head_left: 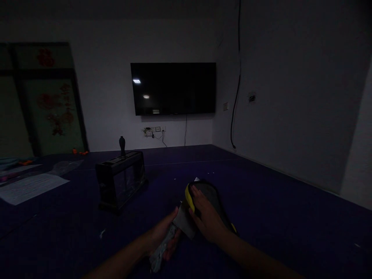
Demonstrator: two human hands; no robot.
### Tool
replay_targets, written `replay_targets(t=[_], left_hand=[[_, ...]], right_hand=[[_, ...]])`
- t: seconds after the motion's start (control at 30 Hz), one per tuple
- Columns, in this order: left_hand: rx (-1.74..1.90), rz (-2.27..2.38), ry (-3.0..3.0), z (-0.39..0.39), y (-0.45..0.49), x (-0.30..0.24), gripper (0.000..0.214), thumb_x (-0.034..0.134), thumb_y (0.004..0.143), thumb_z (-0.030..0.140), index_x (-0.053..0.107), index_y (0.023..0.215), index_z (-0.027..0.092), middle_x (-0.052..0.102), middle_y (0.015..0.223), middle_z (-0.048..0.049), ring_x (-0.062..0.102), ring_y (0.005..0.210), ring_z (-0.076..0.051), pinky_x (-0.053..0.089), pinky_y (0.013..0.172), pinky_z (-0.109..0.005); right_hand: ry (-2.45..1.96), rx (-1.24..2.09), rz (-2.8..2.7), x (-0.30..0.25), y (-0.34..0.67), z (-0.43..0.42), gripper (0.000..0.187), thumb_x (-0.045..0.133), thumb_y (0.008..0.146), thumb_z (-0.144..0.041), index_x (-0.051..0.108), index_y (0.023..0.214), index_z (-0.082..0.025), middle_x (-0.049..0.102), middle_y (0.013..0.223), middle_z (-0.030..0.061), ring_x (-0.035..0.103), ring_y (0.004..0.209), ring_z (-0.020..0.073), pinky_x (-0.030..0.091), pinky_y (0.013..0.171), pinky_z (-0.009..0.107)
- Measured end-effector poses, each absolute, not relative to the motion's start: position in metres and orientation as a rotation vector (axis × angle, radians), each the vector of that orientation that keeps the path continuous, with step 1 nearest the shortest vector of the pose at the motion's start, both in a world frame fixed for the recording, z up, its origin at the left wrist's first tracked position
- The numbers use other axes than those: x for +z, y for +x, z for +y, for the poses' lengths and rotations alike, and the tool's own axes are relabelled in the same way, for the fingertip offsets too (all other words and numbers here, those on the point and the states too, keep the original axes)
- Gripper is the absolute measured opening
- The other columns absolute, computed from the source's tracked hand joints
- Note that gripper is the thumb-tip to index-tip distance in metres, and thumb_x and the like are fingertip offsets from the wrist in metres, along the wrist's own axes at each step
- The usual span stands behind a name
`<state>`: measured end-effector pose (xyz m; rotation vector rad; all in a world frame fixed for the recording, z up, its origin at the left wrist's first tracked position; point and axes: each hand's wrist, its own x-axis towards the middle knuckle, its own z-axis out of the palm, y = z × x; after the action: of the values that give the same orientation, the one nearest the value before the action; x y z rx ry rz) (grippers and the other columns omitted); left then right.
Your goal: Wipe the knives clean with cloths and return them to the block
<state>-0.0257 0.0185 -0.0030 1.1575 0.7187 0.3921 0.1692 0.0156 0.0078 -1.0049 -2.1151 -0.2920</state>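
Observation:
In the lower middle, my left hand (159,234) is closed around the mottled, pale handle of a flat grey blade-like tool (185,223). It is too dark to tell the tool's exact kind. My right hand (207,217) presses a grey cloth (213,193) with yellow and black edging against the far part of the blade. Its fingers lie close together over the yellow edge, and the cloth hides part of the tool. A small pale tip shows beyond the cloth.
A dark glass-sided tank-like box (120,182) stands left of my hands, a dark vase-shaped object (122,145) on top. Paper sheets (35,187) and clear plastic (65,166) lie farther left on the dark blue surface (261,201). A television (174,89) hangs on the wall; a cable (236,89) dangles right.

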Motion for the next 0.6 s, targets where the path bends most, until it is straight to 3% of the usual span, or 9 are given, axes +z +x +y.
replay_targets(t=[0.2, 0.6], left_hand=[[0.356, 0.708, 1.180, 0.021, -0.026, -0.004, 0.069, 0.014, 0.072, 0.077, 0.046, 0.058, 0.017, 0.039, 0.032, 0.0034, 0.040, 0.023, -0.011, 0.030, 0.025, -0.020], [0.363, 0.751, 1.237, 0.016, -0.026, 0.000, 0.068, 0.017, 0.069, 0.079, 0.045, 0.058, 0.018, 0.037, 0.031, 0.0043, 0.040, 0.024, -0.012, 0.029, 0.025, -0.020]], right_hand=[[-1.082, -0.242, -1.979, 0.003, 0.170, 0.021, 0.055, 0.037, 0.092, -0.037, 0.022, 0.140, -0.018, 0.028, 0.143, 0.0105, 0.023, 0.132, 0.0248, 0.029, 0.105, 0.048], [-1.149, -0.173, -1.842, 0.005, 0.177, 0.031, 0.052, 0.036, 0.091, -0.039, 0.029, 0.138, -0.016, 0.030, 0.143, 0.0105, 0.024, 0.132, 0.0248, 0.028, 0.105, 0.048]])
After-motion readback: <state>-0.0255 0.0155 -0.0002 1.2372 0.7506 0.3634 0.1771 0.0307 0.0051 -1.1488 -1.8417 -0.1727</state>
